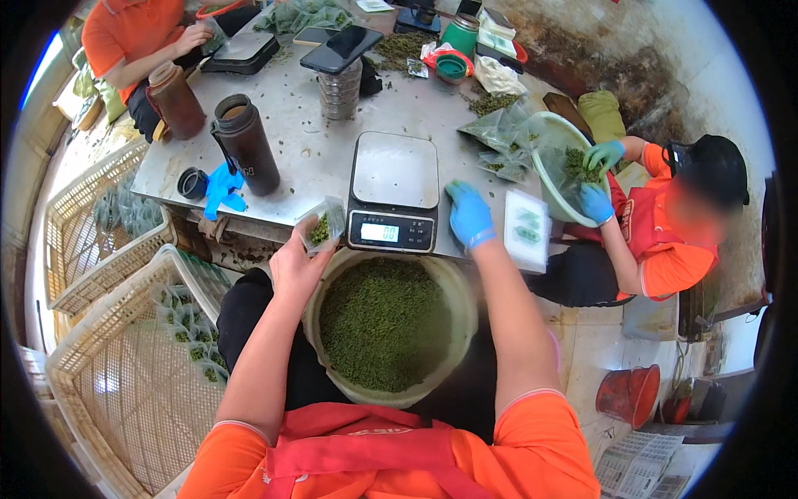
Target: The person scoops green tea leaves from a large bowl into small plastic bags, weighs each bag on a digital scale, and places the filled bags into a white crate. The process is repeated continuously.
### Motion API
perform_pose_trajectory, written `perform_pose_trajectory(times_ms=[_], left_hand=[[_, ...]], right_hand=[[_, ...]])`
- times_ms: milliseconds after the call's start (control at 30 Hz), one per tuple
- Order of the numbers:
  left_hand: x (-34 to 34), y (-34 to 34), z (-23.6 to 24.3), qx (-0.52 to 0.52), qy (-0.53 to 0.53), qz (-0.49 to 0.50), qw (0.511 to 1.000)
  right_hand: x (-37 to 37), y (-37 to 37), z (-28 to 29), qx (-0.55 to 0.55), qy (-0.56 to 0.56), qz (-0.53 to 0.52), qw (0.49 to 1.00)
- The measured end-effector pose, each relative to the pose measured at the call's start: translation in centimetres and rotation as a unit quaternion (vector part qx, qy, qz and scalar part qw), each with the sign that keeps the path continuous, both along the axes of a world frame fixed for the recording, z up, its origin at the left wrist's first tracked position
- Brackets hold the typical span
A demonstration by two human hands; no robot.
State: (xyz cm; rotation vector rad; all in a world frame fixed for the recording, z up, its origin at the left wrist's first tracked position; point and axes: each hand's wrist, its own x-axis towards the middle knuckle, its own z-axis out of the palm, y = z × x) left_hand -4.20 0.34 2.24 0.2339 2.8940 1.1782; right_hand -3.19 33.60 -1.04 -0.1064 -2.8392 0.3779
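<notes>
Left hand (293, 264) pinches the clear bag (322, 231) of greens; best kept mouth-up against spills! Gloved right hand (470, 216) lies beside the scale (394, 170), its grip hard to tell.

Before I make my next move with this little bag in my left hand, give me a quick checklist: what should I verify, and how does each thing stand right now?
1. Bag secure: ok. The left grip holds the small clear bag.
2. Bag filled to the right amount: cannot tell. Green bits show inside, but it is not on the scale.
3. Bag sealed: cannot tell. Its mouth is too small to judge.
4. Scale on: ok. Its display is lit.
5. Both hands gloved: not ok. The left is bare; the right grip wears a blue glove.
6. Supply at hand: ok. The tub in front of you holds a green heap.
</notes>
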Motion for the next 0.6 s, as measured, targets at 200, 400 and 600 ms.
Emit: perform_pose_trajectory(times_ms=[200, 400, 600], left_hand=[[0.3, -0.1, 0.7, -0.008, 0.005, -0.006, 1.0], [0.2, -0.4, 0.5, 0.019, 0.016, -0.006, 1.0], [-0.4, -0.2, 0.5, 0.013, 0.006, -0.037, 0.999]], right_hand=[[9.6, -3.7, 4.7, -0.086, -0.09, 0.078, 0.989], [-2.7, 2.4, 6.1, -0.201, 0.186, -0.05, 0.96], [-13.1, 13.3, 1.6, -0.317, 0.041, -0.17, 0.932]])
